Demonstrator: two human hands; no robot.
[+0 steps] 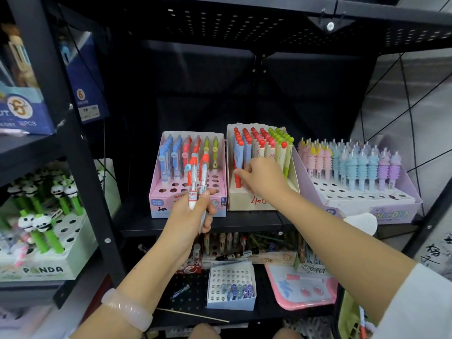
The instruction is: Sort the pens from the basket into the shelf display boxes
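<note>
Nearest the lens, a pale bangle point(127, 309) circles the left wrist, and above it the left hand point(193, 211) is curled round a small bunch of red-capped pens point(197, 177), tips down, in front of the pink display box point(171, 192) whose front holes are mostly empty. To its right, the right hand point(261, 177) reaches into the beige box point(241, 198), fingertips point(241, 172) pinched on a red pen point(237, 181) at the front row. That pen should go down straight into its hole, upright, among matching colours, without knocking neighbours. Further right stands the unicorn pen box point(391, 211). Low at the right edge, part of a green basket point(352, 319) shows.
</note>
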